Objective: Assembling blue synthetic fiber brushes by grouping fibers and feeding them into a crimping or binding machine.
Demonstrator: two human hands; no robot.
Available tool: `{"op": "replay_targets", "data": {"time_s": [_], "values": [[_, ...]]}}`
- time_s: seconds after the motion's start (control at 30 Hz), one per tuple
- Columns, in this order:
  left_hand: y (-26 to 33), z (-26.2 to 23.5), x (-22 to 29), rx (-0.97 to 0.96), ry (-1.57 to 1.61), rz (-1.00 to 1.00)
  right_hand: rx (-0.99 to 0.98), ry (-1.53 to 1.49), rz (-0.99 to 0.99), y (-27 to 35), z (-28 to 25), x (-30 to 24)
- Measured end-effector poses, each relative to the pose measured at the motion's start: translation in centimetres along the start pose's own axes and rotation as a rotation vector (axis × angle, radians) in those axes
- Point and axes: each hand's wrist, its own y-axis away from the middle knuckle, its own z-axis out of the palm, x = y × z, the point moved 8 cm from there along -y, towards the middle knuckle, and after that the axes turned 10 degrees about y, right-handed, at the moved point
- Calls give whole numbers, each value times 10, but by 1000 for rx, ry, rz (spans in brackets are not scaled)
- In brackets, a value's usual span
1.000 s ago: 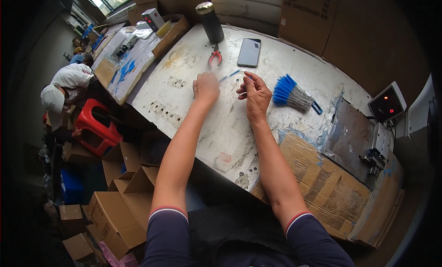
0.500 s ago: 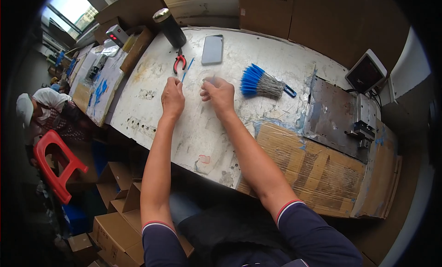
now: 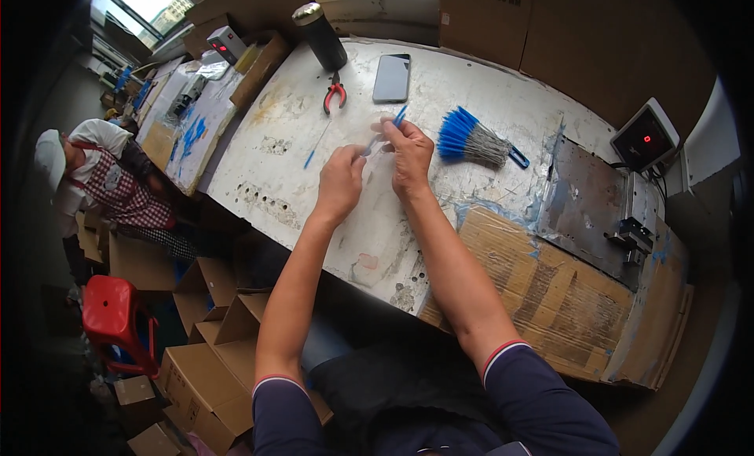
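the person's right hand [image 3: 410, 155] is over the middle of the tabletop [image 3: 255, 161], its thumb and fingers pinched together on a slim blue-tipped piece [image 3: 400, 116], whose blue end points up past the fingers toward the far side. the left hand [image 3: 340, 183] is just to the left and a little nearer, fingers curled in and thumb close to them; a blurred thin length shows between the two hands (too smeared to tell whether the left grip is clamped on it).

left of the left hand, a thin strand with a blue end [image 3: 309, 159] lies on the tabletop. beyond it are pliers with red handles [image 3: 335, 99], pointing toward a dark flask with a metallic lid [image 3: 324, 41] at the far edge. a smartphone [image 3: 392, 79] lies flat to the right of the pliers.

to the right of the right hand, well apart from it, rests a bundle of blue-ended grey strands [image 3: 473, 139], its blue ends to the left and a dark blue loop [image 3: 519, 157] at its right end. farther right are a stained metal plate [image 3: 585, 208] and a display with a red digit [image 3: 646, 136]; a worn cardboard sheet [image 3: 542, 291] covers the near right part. at the left, a co-worker in a white cap [image 3: 50, 159] leans above a red stool [image 3: 107, 305].
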Motion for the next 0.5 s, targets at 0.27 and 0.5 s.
{"op": "replay_targets", "data": {"time_s": [0.27,0.5], "values": [[1,-30,-31,277,561,-390,-226,128,153,10,24,14],[-9,-17,-27,187,612,-337,-451,170,179,18,38,19]]}}
